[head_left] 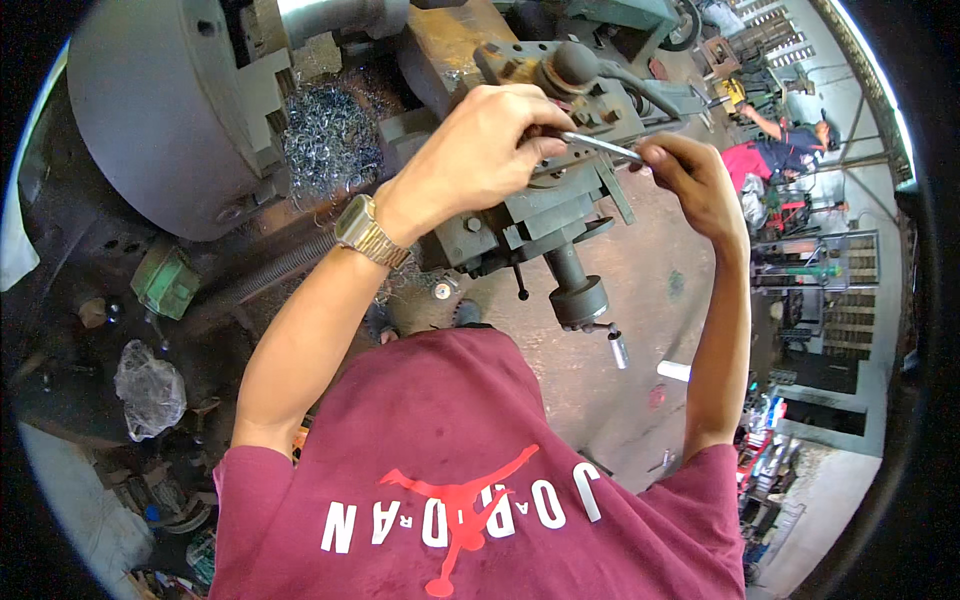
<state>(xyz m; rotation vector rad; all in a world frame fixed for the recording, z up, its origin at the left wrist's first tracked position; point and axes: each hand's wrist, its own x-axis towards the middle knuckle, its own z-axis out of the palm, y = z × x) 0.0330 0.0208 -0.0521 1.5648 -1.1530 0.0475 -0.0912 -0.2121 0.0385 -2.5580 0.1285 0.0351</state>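
Note:
A slim silver metal rod (pixel 602 146) spans the gap between my two hands, above the lathe's tool post (pixel 545 75). I cannot tell what kind of tool it is. My left hand (pixel 480 145), with a gold watch at the wrist, is closed on its left end. Fingers of my right hand (pixel 700 182) pinch the other end, out to the right of the carriage. The tool post's dark ball-ended lever (pixel 574 66) rises just beyond my left fingers. Both ends of the rod are partly covered by my fingers.
A big grey lathe chuck (pixel 150 110) stands at the left, with curly metal chips (pixel 330 140) heaped beside it. Below the carriage hangs a crank handle (pixel 619 349). A green block (pixel 166 280) and clear plastic bag (pixel 149 390) lie left. Another person (pixel 790 145) is at far right.

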